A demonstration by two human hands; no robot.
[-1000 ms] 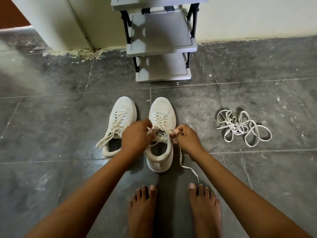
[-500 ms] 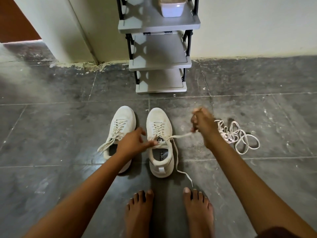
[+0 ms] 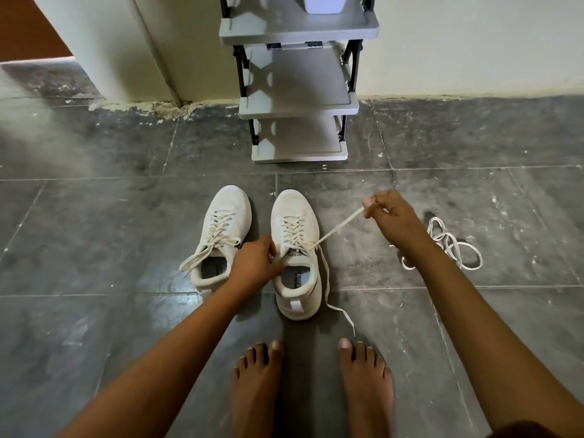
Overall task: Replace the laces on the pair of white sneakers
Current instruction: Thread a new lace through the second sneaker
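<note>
Head view: looks down on a grey tiled floor, with both forearms coming in from 6 o'clock.
Right-side sneaker: white, upright on the floor at the centre, toe toward 12 o'clock, laced up to the top eyelets.
Left-side sneaker: just beside it at 9 o'clock, toe also toward 12 o'clock, laced, with its loose ends draped out toward 8 o'clock.
Left hand: fingers curled onto the right-side sneaker's collar at its 9 o'clock edge, gripping it. I cannot tell whether it pinches a lace as well.
Right hand: raised at 2 o'clock of that sneaker, thumb and fingers pinched together on the pulled lace end.
Pulled lace end: stretched taut in a straight line from the top eyelets to the right hand.
Loose lace end: trails from the same eyelets toward 5 o'clock, with its tip on the floor near the right foot.
Spare laces: a tangled white heap on the floor at 3 o'clock of the sneakers, partly hidden by the right forearm.
Left foot: bare, at 6 o'clock beside the right foot.
Shelf rack: grey tiers on a black frame at 12 o'clock, against the wall.
</note>
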